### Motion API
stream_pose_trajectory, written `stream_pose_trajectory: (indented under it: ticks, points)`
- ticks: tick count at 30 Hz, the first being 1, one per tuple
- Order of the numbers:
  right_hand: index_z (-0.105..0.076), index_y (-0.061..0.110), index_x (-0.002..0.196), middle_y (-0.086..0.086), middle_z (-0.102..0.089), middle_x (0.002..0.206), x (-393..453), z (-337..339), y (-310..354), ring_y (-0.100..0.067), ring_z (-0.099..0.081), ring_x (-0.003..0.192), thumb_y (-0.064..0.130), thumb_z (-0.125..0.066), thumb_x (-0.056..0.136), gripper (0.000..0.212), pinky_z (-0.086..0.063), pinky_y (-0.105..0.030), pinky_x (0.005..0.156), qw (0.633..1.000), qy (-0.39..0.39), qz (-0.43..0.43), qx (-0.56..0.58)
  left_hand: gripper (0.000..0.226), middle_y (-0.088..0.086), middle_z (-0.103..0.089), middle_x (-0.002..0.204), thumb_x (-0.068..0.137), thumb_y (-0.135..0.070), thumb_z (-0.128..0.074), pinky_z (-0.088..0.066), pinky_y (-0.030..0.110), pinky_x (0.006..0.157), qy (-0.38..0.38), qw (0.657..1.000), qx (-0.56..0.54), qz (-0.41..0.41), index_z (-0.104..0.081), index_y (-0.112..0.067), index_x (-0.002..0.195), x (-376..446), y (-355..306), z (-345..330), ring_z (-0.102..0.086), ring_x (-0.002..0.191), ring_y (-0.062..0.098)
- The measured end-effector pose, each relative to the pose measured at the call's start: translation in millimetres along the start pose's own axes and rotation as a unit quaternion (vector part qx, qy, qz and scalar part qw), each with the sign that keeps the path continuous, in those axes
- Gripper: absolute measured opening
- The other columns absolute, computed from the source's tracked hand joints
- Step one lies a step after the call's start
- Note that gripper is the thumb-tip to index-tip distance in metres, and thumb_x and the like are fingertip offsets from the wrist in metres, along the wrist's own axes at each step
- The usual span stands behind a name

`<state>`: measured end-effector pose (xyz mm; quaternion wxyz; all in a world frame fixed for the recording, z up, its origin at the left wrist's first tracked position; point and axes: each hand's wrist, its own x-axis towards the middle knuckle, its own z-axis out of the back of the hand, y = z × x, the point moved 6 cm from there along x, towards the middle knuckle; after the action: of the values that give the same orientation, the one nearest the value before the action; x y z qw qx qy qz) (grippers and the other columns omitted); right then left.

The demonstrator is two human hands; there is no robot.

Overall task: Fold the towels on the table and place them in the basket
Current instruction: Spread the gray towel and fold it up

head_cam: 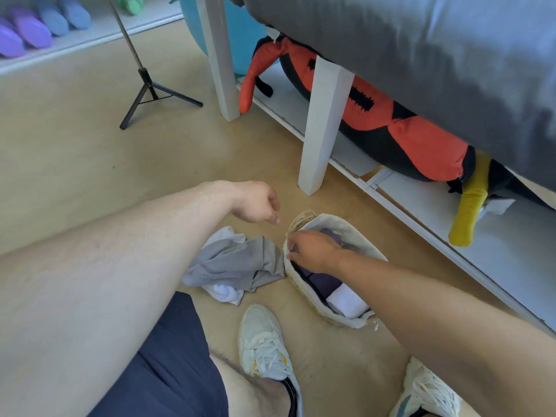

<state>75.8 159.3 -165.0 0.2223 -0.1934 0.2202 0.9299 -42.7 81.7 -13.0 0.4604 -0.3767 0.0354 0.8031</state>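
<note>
Down on the tan floor (pixel 90 164), the woven basket (pixel 355 319) with a pale cloth liner holds folded towels: a dark purple towel (pixel 323 285) and a rolled white towel (pixel 346 302) at its near end. The right hand (pixel 313 251) reaches over the basket's far rim, fingers curled and pinching the liner edge there. The left hand (pixel 255 203) hovers just beyond, fingers loosely curled, holding nothing. Beside the basket lies a crumpled grey garment (pixel 234 263) with faint printed lettering too blurred to read, over white cloth (pixel 224 293). Two white sneakers (pixel 264 341) stand near.
</note>
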Motion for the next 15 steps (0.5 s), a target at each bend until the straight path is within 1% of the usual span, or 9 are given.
stream_pose_trajectory:
  ticks: [3,5,6,7,9,11,12,14,15]
  points:
    - [-0.058,0.02,0.122,-0.002,-0.064,0.122,20,-20,37,-0.022,-0.061,0.105,0.027,-0.055,0.095,0.028,-0.051,-0.033,0.087,0.991,0.023,-0.015,0.13,0.048,-0.002,-0.06,0.138,0.095,-0.041,-0.066,-0.043,0.034,0.107,-0.002,1.0,-0.022,0.012,-0.057,-0.023,0.139,-3,19,-2,-0.054,0.127,0.021]
    - [-0.054,0.015,0.135,-0.005,-0.059,0.132,33,-40,56,-0.023,-0.058,0.115,0.023,-0.057,0.095,0.041,-0.045,-0.028,0.089,0.976,0.044,-0.045,0.209,0.046,-0.002,-0.06,0.138,0.096,-0.039,-0.065,-0.042,0.033,0.108,0.007,0.999,-0.034,0.021,-0.058,-0.023,0.138,-3,31,-8,-0.054,0.127,0.021]
    - [-0.053,0.013,0.137,-0.005,-0.057,0.134,42,-53,64,-0.024,-0.056,0.12,0.023,-0.058,0.095,0.043,-0.043,-0.029,0.091,0.967,0.057,-0.06,0.242,0.044,-0.003,-0.06,0.138,0.096,-0.036,-0.065,-0.042,0.033,0.107,0.013,0.999,-0.039,0.027,-0.058,-0.023,0.138,-3,38,-11,-0.054,0.127,0.021]
    - [-0.056,0.012,0.132,-0.006,-0.059,0.129,51,-67,69,-0.024,-0.057,0.117,0.024,-0.058,0.095,0.039,-0.045,-0.03,0.09,0.954,0.065,-0.078,0.283,0.043,-0.003,-0.061,0.138,0.097,-0.034,-0.064,-0.043,0.033,0.107,0.017,0.998,-0.043,0.033,-0.058,-0.022,0.137,-3,45,-15,-0.054,0.126,0.02]
    - [-0.06,0.014,0.115,-0.006,-0.065,0.117,68,-101,70,-0.024,-0.063,0.104,0.036,-0.062,0.091,0.032,-0.054,-0.035,0.088,0.902,0.077,-0.167,0.392,0.042,-0.003,-0.062,0.136,0.097,-0.033,-0.064,-0.044,0.03,0.105,0.019,0.997,-0.053,0.046,-0.058,-0.022,0.136,-2,59,-20,-0.055,0.125,0.019]
    - [-0.06,0.013,0.11,-0.011,-0.068,0.11,79,-127,67,-0.031,-0.07,0.098,0.044,-0.064,0.087,0.039,-0.059,-0.044,0.089,0.82,0.068,-0.254,0.508,0.041,-0.003,-0.063,0.135,0.097,-0.033,-0.064,-0.044,0.028,0.1,0.02,0.996,-0.063,0.057,-0.057,-0.023,0.136,-1,72,-23,-0.056,0.124,0.019]
    - [-0.061,0.011,0.11,-0.013,-0.07,0.106,81,-132,66,-0.034,-0.071,0.096,0.043,-0.064,0.09,0.038,-0.06,-0.046,0.087,0.794,0.052,-0.276,0.539,0.04,-0.004,-0.063,0.135,0.097,-0.032,-0.064,-0.044,0.027,0.098,0.021,0.996,-0.067,0.061,-0.058,-0.024,0.136,-1,77,-23,-0.056,0.124,0.019]
    - [-0.064,0.009,0.112,-0.014,-0.071,0.105,81,-132,70,-0.034,-0.07,0.095,0.04,-0.064,0.094,0.036,-0.06,-0.043,0.08,0.759,0.039,-0.298,0.577,0.038,-0.005,-0.063,0.135,0.097,-0.029,-0.062,-0.045,0.028,0.099,0.022,0.995,-0.075,0.064,-0.058,-0.026,0.134,0,84,-23,-0.056,0.124,0.019]
    - [-0.066,0.01,0.113,-0.013,-0.071,0.106,79,-130,74,-0.033,-0.069,0.095,0.041,-0.063,0.095,0.035,-0.059,-0.043,0.079,0.753,0.048,-0.294,0.586,0.037,-0.005,-0.063,0.135,0.097,-0.027,-0.061,-0.045,0.029,0.1,0.021,0.995,-0.078,0.063,-0.058,-0.026,0.134,1,85,-23,-0.055,0.124,0.019]
